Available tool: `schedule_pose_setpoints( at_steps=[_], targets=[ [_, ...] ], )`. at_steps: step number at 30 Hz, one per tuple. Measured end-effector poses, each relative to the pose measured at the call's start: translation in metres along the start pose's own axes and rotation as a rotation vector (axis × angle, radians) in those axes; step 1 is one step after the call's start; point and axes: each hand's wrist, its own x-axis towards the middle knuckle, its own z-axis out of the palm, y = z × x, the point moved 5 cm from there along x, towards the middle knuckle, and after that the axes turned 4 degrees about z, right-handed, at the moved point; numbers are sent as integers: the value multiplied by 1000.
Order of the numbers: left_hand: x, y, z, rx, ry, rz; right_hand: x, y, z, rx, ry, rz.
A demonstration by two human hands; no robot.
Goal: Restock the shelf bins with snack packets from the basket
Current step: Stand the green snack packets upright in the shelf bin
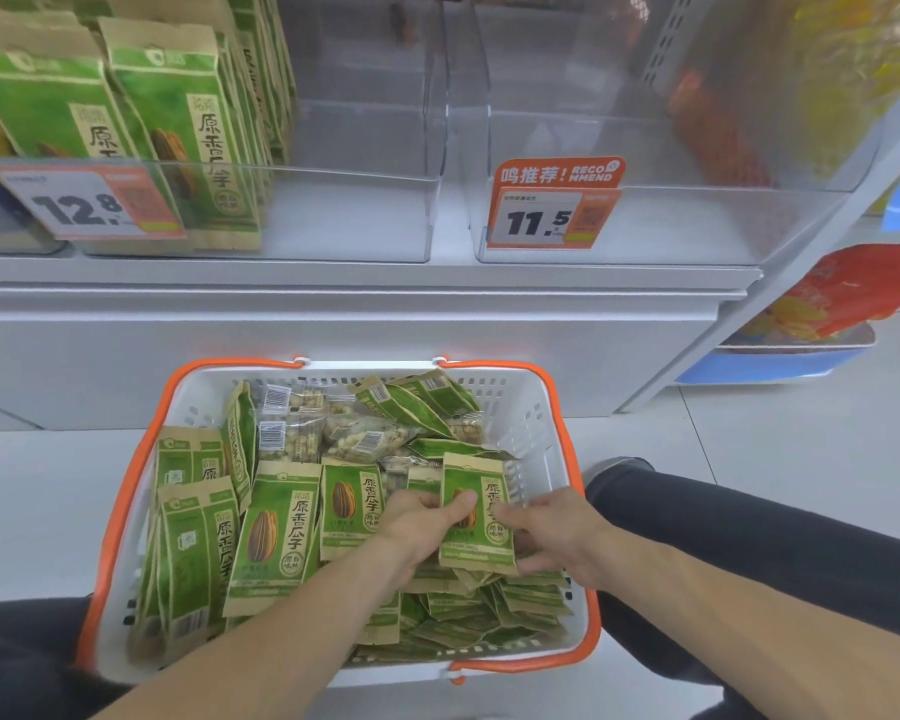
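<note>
Both forearms reaching fwd into basket (531,407): L hand (417,527) pinching upright green packet (481,517), R hand (546,527) gripping its other edge, long axis vertical, half-empty bin (333,215) up ahead-left.

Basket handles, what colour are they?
Orange, on the white basket; the handles show clearly in the head view.

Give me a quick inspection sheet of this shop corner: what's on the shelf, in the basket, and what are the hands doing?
Surface: white shelf above a pale floor.
Job's things: white basket with orange handles, full of green packets and some clear packets; left bin partly stocked, right bin looks empty.
Clutter: price tags 12.8 and 11.5.
Grips: left hand and right hand hold one green packet.
Cables: nothing seen.
Surroundings: red and yellow bags at right.
</note>
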Motion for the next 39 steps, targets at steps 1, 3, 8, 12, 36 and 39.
schedule_pose_setpoints(
  at_steps=[1, 3, 8, 12, 36, 39],
  targets=[
    [3, 1, -3, 44, -4, 7, -1, 0, 1, 1, -27, 27],
    [-2, 7, -11, 104, -27, -43, -6, -4, 6, -35, -87, 58],
    [-32, 43, -23, 20, -339, -175, -23, -24, 22, -111, -172, 24],
    [-63, 104, -60, 237, -419, 6, -52, -63, 48, -10, -125, -159],
    [-154, 205, -222, -1, 177, 813, -140, -233, 167, -227, -86, -923],
    [-154, 209, -226, -53, 260, 870, -139, -245, 171, -270, -48, -1021]
  ],
)
